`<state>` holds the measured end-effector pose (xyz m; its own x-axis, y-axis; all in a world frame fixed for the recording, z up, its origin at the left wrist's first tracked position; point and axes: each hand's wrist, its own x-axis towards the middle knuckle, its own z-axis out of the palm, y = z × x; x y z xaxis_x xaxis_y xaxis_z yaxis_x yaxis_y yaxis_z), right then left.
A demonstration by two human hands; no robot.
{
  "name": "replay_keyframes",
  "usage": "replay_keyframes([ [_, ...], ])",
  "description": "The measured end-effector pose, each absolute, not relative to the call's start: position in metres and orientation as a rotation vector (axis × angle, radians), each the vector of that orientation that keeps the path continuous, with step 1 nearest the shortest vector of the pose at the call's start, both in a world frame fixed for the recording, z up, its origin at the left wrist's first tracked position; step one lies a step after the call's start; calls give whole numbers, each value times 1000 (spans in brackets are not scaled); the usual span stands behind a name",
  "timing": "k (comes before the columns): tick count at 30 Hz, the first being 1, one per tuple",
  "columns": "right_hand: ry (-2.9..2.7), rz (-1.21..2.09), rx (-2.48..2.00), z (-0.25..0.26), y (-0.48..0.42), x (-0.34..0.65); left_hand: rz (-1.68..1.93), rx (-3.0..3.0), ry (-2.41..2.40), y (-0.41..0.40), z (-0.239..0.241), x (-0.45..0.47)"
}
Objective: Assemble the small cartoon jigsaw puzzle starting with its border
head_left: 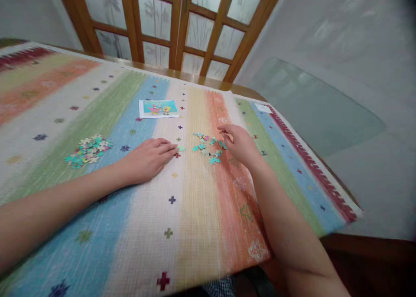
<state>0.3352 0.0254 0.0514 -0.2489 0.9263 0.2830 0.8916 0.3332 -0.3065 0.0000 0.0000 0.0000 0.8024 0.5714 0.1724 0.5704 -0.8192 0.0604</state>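
My left hand (pixel 150 157) lies flat on the striped cloth (pixel 195 219), fingers stretched out, with its fingertips beside one loose teal puzzle piece (pixel 181 148). My right hand (pixel 238 143) rests at the right edge of a small scatter of puzzle pieces (pixel 207 148), its fingers curled and pinched on a piece I can barely make out. A larger pile of puzzle pieces (pixel 88 150) sits to the left of my left forearm. A picture card (pixel 158 108) with a cartoon image lies further back on the cloth.
The striped cloth covers a wooden table whose right edge (pixel 328 175) runs close to my right arm. A wooden lattice screen (pixel 177 28) stands behind the table. A small white slip (pixel 263 108) lies near the far right corner.
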Motion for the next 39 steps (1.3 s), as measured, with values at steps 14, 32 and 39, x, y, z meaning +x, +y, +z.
replay_keyframes([
  [14, -2445, 667, -1797, 71, 14, 342, 250, 2961, 928, 2, -2, -3],
  [32, -2413, 733, -1781, 69, 17, 342, 252, 2938, 914, 4, -5, -6],
  [39, -2032, 1251, -1524, 69, 15, 338, 240, 2949, 914, 4, -5, -6],
])
